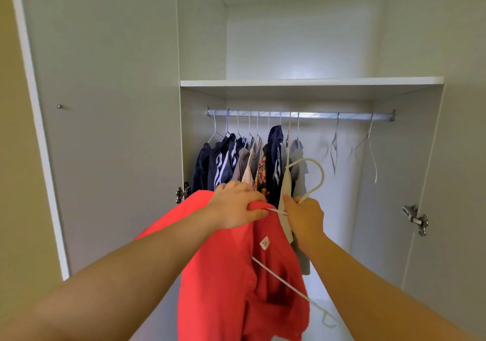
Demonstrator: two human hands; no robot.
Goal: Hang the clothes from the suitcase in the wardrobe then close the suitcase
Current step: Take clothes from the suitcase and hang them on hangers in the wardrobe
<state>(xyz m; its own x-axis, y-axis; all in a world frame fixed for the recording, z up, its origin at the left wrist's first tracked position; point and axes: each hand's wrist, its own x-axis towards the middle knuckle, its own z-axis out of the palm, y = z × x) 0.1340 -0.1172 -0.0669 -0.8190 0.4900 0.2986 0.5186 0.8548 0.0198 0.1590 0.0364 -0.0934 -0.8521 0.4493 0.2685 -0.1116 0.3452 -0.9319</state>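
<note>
With many clothes (249,161) already on the rail (315,116) above the fingers, the left hand (236,205) grips the red shirt (218,275) and the right hand (306,215) grips its white hanger (317,174), not yet hung; suitcase out of view.

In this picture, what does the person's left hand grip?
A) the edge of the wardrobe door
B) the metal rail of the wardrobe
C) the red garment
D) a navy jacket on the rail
C: the left hand has its fingers curled round the top of the red garment, in front of the hung clothes, while the right hand holds the white hanger.
</note>
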